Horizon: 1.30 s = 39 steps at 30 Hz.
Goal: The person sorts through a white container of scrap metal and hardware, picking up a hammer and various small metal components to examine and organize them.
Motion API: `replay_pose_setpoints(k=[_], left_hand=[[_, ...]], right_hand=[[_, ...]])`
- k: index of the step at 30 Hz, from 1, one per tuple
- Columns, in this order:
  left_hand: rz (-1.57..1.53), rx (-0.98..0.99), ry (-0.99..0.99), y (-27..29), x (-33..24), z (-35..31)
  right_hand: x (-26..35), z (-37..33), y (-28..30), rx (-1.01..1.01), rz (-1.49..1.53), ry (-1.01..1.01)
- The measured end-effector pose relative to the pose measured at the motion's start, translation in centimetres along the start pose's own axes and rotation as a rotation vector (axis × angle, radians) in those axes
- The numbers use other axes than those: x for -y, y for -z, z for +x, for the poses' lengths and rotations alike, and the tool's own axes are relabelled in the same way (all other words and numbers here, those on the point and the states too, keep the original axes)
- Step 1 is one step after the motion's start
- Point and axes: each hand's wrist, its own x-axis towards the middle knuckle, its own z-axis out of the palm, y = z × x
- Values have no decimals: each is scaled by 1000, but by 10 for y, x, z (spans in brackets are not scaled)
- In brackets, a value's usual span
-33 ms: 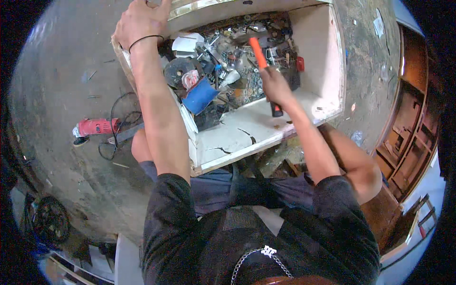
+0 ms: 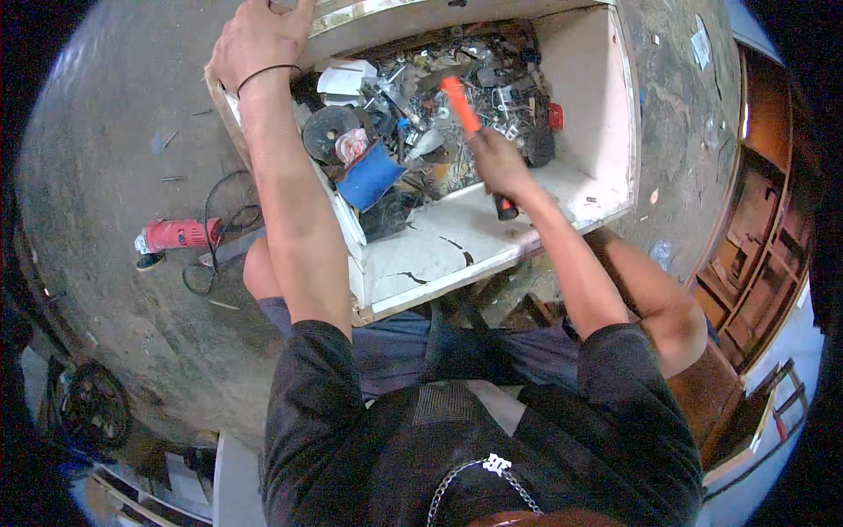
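Observation:
My right hand (image 2: 500, 162) is wrapped round the handle of a hammer (image 2: 461, 105) with an orange and black grip. Its dark metal head lies over a heap of loose hardware (image 2: 457, 167) inside a worn white wooden box (image 2: 421, 268). At the box's far left corner, my left hand (image 2: 263, 39) grips the rim, its fingertips partly cut off by the picture's top edge. Left of the hammer in the box are a dark round disc (image 2: 329, 132), a curved blue sheet (image 2: 371, 178) and white paper (image 2: 347, 79).
A red angle grinder (image 2: 180, 234) with a black cord lies on the concrete floor (image 2: 123, 325) to the left. The box's near wall rests by my legs. Wooden shelving (image 2: 746, 237) stands at the right, and a small red object (image 2: 555, 116) sits at the box's right side.
My right hand and the hammer have shifted slightly to the left over the hardware. My left hand stays on the box rim.

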Motion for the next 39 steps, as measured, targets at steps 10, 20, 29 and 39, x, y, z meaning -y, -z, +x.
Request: replay_pose_setpoints(k=[10, 20, 29, 39], left_hand=[[-13, 27, 5, -2, -10, -1], [-24, 17, 7, -2, -3, -2], [-13, 14, 10, 2, 4, 2], [17, -1, -10, -3, 7, 3]], right_hand=[[16, -53, 20, 276, -180, -42], [10, -23, 56, 22, -41, -98], [1, 46, 44, -327, 145, -23], [-21, 45, 24, -430, -402, 181]])
